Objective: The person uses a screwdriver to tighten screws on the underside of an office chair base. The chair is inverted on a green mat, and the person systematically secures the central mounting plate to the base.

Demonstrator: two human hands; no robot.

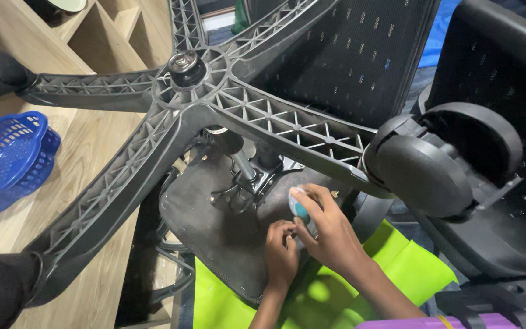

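Work surface: we see the underside of an upturned office chair seat (pixel 214 225), its black star base (pixel 202 103) spreading above it with casters at the arm ends.

Right hand (pixel 327 234): closed around a small teal-handled tool (pixel 300 210); the working end is hidden behind the fingers, so we cannot tell what kind of tip it has.

Left hand (pixel 281 253): fingers curled and pinched at the seat underside, touching it; whether they hold a small fastener we cannot tell.

Key relation: the tool sits at about 1 o'clock from the left hand, just beside it; the two hands touch or nearly touch.

Tool axis: appears to run roughly 11 to 5 o'clock, the upper end toward the seat mechanism (pixel 245 176).

Nearer hand: the right, closest to the mechanism, which lies at 10 o'clock from it.

Pose: both forearms enter from 5–6 o'clock, wrists bent forward over the green cloth (pixel 397 256).

Elsewhere: blue basket (pixel 7 158) at 9 o'clock, well apart.
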